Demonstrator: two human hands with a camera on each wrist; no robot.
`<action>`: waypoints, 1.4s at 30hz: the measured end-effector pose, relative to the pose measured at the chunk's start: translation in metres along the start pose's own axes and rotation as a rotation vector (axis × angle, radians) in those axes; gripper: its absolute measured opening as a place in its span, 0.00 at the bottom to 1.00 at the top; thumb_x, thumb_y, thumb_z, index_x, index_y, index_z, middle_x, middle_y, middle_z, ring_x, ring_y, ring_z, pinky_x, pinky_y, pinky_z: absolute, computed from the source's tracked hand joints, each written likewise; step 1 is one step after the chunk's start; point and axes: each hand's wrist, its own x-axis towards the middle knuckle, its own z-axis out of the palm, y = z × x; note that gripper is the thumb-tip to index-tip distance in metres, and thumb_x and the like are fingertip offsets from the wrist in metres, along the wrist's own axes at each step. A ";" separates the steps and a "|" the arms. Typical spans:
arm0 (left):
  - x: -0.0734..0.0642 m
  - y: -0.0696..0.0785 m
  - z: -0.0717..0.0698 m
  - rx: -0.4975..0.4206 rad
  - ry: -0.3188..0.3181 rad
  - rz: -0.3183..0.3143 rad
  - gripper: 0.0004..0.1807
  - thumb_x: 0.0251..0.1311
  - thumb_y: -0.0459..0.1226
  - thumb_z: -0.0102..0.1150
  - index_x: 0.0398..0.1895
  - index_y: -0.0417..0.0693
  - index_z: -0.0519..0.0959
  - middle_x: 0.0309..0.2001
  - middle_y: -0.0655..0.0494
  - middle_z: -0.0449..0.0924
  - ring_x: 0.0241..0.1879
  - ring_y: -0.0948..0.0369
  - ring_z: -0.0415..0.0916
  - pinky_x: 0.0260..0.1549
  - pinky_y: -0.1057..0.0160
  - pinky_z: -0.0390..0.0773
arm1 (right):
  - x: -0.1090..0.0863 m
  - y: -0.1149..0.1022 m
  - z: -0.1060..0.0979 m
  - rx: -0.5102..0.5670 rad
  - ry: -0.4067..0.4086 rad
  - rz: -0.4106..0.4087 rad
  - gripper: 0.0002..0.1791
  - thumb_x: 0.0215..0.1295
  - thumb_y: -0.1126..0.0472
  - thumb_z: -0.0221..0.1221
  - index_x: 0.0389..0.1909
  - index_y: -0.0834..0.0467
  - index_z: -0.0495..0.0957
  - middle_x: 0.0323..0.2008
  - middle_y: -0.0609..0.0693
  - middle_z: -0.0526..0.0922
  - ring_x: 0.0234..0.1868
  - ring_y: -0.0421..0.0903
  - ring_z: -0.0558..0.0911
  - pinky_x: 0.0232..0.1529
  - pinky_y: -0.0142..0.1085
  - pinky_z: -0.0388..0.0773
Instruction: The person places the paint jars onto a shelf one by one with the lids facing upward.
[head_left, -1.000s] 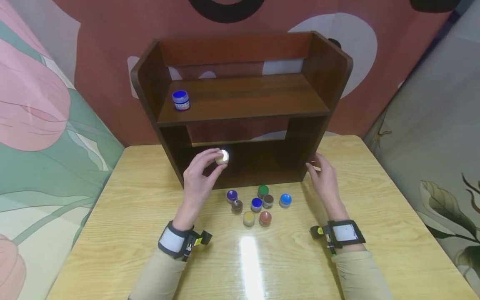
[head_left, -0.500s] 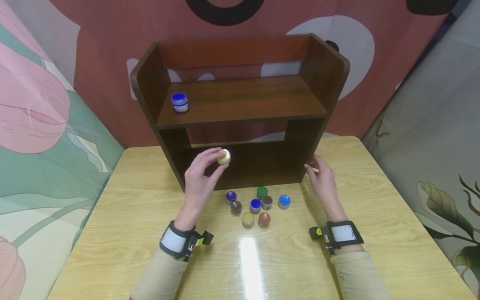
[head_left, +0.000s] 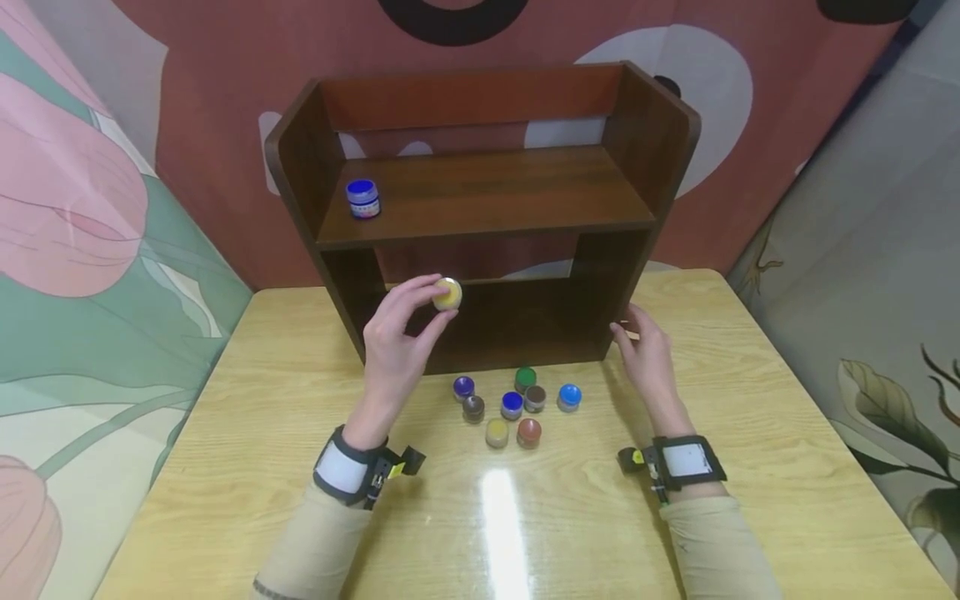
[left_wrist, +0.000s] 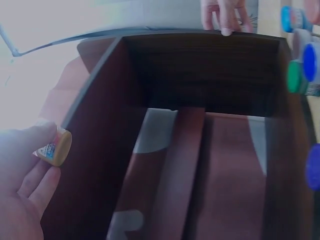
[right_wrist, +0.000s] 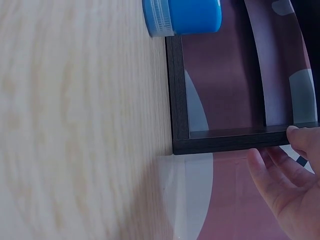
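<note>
My left hand (head_left: 396, 333) pinches a small paint jar with a yellow lid (head_left: 448, 294) between thumb and fingers. It is in front of the brown wooden shelf (head_left: 480, 237), a little below the upper board's front edge. In the left wrist view the yellow-lidded jar (left_wrist: 62, 148) is tilted, with part of its label showing. My right hand (head_left: 647, 354) holds the shelf's right side panel low down. In the right wrist view its thumb (right_wrist: 299, 137) lies over the panel's edge, with the other fingers against the outer side. A blue paint jar (head_left: 363, 199) stands upright at the upper board's left end.
Several small paint jars stand on the wooden table (head_left: 247, 433) before the shelf, including green (head_left: 526, 379), light blue (head_left: 569, 397), red-brown (head_left: 529, 432), yellow (head_left: 497, 432) and purple (head_left: 463, 388) ones. A patterned cloth (head_left: 217, 150) hangs behind the shelf.
My left hand has risen slightly with the yellow-lidded paint jar, and the lid's yellow shows more plainly. The right hand stays at the shelf's side panel.
</note>
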 end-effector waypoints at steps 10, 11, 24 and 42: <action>0.032 0.016 -0.012 0.007 0.046 0.033 0.17 0.56 0.37 0.71 0.49 0.43 0.84 0.55 0.50 0.84 0.55 0.56 0.82 0.56 0.67 0.80 | 0.001 0.000 0.001 0.018 0.004 0.006 0.18 0.72 0.67 0.55 0.61 0.65 0.73 0.55 0.66 0.82 0.52 0.63 0.84 0.48 0.50 0.85; 0.036 0.017 -0.013 0.008 0.053 0.032 0.17 0.56 0.37 0.71 0.49 0.43 0.84 0.55 0.50 0.84 0.55 0.57 0.81 0.56 0.67 0.80 | 0.001 0.000 0.001 0.020 0.004 0.005 0.18 0.72 0.67 0.55 0.61 0.65 0.73 0.55 0.66 0.82 0.52 0.63 0.84 0.48 0.50 0.85; 0.071 0.022 -0.015 0.047 0.040 0.083 0.18 0.60 0.38 0.68 0.51 0.39 0.82 0.56 0.47 0.83 0.55 0.56 0.82 0.53 0.66 0.83 | 0.000 0.001 0.001 0.018 0.006 0.005 0.19 0.72 0.67 0.55 0.61 0.65 0.73 0.55 0.66 0.82 0.53 0.63 0.84 0.48 0.51 0.85; 0.096 0.018 -0.005 0.141 -0.045 -0.063 0.19 0.62 0.39 0.66 0.55 0.43 0.80 0.58 0.49 0.82 0.60 0.60 0.79 0.57 0.65 0.80 | 0.000 0.002 0.002 0.016 0.003 0.021 0.19 0.73 0.66 0.55 0.62 0.63 0.73 0.55 0.64 0.82 0.54 0.62 0.84 0.50 0.51 0.85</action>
